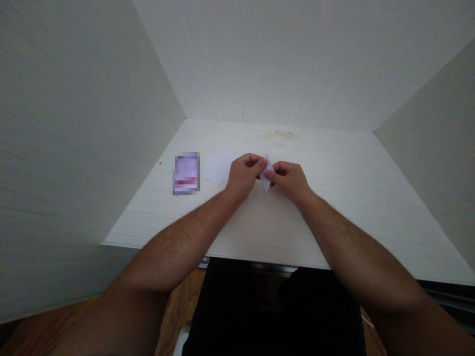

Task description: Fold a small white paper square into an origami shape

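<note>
Pinching small folded paper (266, 185): fingers (261, 163) of left hand (242, 176) and right hand (293, 181). Left of fingers, on tabletop (267, 222): white sheet (216, 169); farther left, blurred purple item (187, 169).

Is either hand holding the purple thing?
No, the purple thing lies on the table, while the left hand and right hand both hold folded paper.

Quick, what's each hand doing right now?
Left hand: closed, fingertips pinching the small white paper piece.
Right hand: closed, thumb and fingers holding the same piece.
</note>
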Demonstrator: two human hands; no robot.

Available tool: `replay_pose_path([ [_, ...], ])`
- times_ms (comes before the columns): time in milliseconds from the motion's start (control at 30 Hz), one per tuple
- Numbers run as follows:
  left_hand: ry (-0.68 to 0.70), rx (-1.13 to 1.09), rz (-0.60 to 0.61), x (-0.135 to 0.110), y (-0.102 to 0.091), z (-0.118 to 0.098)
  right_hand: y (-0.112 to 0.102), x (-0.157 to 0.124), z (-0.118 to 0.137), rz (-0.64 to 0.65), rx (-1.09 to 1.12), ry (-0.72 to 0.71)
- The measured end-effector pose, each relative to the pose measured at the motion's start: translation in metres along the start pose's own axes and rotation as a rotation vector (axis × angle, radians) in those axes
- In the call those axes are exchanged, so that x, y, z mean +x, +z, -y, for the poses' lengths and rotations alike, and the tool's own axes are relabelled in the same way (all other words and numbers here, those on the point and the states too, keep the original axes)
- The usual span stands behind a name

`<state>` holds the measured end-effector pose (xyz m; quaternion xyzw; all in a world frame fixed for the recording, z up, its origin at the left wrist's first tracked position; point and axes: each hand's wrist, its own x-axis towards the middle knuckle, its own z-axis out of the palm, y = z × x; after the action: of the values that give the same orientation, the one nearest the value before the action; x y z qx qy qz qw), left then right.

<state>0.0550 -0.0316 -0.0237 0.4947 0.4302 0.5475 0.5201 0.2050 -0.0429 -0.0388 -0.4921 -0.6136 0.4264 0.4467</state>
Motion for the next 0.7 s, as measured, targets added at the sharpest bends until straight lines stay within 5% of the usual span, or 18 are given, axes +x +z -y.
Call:
replay_pose_path([
  [300, -0.057, 0.101, 0.082, -0.0044, 0.0001, -0.0059, -0.001, 0.003, 0.0007, -0.141, -0.085, 0.005],
  [700, -0.015, 0.095, 0.08, -0.0046, 0.0023, -0.0024, -0.0069, 0.0032, 0.0041, -0.083, -0.093, -0.048],
])
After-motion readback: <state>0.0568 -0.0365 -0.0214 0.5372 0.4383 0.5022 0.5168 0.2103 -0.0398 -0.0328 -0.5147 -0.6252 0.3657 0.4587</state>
